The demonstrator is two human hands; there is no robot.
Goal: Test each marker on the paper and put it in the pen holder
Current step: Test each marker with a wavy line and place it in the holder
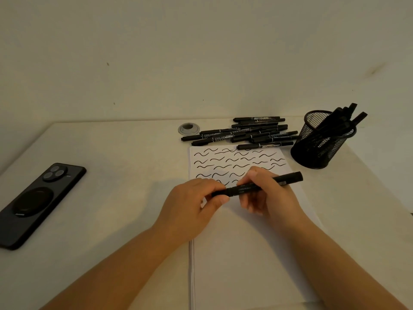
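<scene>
Over the paper (pixel 245 253), both hands hold one black marker (pixel 257 185) level: left hand (pixel 192 204) fingers pinch its near end, right hand (pixel 266 193) fingers wrap the barrel. Pale surface (pixel 123 220) against a plain wall carries loose markers (pixel 243 133), mesh pen holder (pixel 321 144) with markers inside, and phone (pixel 38 202).

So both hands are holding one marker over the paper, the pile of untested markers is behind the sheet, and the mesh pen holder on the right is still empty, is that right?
Not quite. The pen holder is not empty: the head view shows several markers already standing in it. The rest holds: the left hand and right hand hold one marker over the paper, with the pile of markers behind the sheet.
</scene>
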